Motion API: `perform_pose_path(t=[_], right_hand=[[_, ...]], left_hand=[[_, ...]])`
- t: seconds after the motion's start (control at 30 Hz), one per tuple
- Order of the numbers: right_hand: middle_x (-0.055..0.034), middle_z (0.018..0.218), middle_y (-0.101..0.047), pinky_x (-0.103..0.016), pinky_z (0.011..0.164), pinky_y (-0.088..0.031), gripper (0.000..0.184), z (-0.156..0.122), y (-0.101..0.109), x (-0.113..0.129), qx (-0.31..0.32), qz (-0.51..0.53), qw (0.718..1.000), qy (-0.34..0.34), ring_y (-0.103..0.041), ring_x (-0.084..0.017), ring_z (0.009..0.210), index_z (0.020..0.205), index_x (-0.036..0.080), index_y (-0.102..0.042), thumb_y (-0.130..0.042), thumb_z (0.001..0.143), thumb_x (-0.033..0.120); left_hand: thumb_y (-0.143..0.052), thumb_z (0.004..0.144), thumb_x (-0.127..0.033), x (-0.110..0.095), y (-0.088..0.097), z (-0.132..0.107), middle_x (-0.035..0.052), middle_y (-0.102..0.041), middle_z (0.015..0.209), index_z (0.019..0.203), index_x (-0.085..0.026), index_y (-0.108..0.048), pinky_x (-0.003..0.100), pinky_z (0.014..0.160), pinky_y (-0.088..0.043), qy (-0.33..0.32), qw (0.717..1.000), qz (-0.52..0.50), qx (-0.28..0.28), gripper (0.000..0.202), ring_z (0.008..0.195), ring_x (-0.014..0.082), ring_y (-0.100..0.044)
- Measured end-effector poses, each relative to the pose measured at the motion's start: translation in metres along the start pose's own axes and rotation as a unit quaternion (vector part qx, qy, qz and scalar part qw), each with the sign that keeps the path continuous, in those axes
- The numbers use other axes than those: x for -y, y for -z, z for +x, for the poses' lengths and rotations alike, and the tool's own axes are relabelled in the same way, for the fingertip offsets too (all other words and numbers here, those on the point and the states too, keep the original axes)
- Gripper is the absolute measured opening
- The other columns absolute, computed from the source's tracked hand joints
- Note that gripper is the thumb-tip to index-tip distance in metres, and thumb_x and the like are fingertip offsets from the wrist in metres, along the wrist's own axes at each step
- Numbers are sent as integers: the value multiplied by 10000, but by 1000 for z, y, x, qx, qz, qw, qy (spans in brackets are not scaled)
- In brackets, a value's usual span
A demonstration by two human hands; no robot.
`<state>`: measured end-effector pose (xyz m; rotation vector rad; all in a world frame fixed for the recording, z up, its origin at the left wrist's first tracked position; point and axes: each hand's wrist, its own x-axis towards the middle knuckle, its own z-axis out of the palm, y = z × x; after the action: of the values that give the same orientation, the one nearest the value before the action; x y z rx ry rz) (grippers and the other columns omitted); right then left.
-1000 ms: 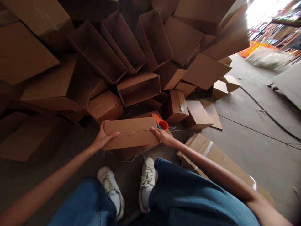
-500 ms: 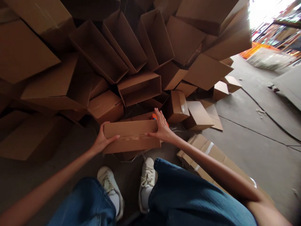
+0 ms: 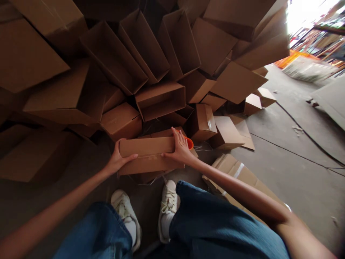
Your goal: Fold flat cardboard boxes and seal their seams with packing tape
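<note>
A narrow cardboard box [image 3: 148, 162] lies in front of my feet, its long side facing me, with a seam running along it. My left hand [image 3: 120, 158] grips the left end, thumb over the front and fingers behind the edge. At the right part, my right hand [image 3: 180, 148] holds the same box, its thumb along the seam and its fingers over the top and far side. Just behind that hand shows an orange rounded thing [image 3: 191, 144], partly hidden; its kind is unclear. Another piece of cardboard [image 3: 167, 133] lies behind the box.
A large heap of cardboard boxes [image 3: 161, 102] rises ahead, several with open sides. To my right lies a bundle of flattened cartons [image 3: 249, 180] with pale straps. Dark cables [image 3: 296, 153] cross the concrete floor [image 3: 285, 118]. My white shoes [image 3: 168, 205] stand close to the box.
My right hand has shifted a little left along the box, uncovering more of the orange thing. The left hand keeps its hold at the left end.
</note>
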<state>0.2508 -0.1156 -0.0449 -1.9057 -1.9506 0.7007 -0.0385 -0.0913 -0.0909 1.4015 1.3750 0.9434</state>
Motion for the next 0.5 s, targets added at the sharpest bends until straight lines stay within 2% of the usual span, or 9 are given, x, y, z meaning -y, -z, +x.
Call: perform_pose_path(t=[0.17,0.4,0.5], right_hand=[[-79,1705,-45,-707,1197,-35,1291,3,-1,7,-8,-33,999,9,123,-357,1560,1616,312,92,-769,682,544],[-73,1708,-28,-667,1218,-24,1338,4,-3,14,-2,-38,999,14,115,-326,1566,1611,324,110,-808,658,523],[-72,1707,-41,-691,1206,-15,1317,5,-6,18,-6,-33,999,26,117,-335,1564,1613,332,101,-796,668,527]], left_hand=[[-834,575,-467,4,1,-1,55,-519,1193,1237,-265,-386,426,976,-480,-10,1000,10,5,824,1104,258,-550],[-839,575,-463,4,0,-3,59,-517,1226,1235,-267,-391,437,996,-480,-23,1000,16,-4,822,1132,265,-557],[-837,576,-468,4,0,-3,57,-518,1217,1232,-266,-391,433,993,-477,-24,1000,20,-3,819,1125,262,-557]])
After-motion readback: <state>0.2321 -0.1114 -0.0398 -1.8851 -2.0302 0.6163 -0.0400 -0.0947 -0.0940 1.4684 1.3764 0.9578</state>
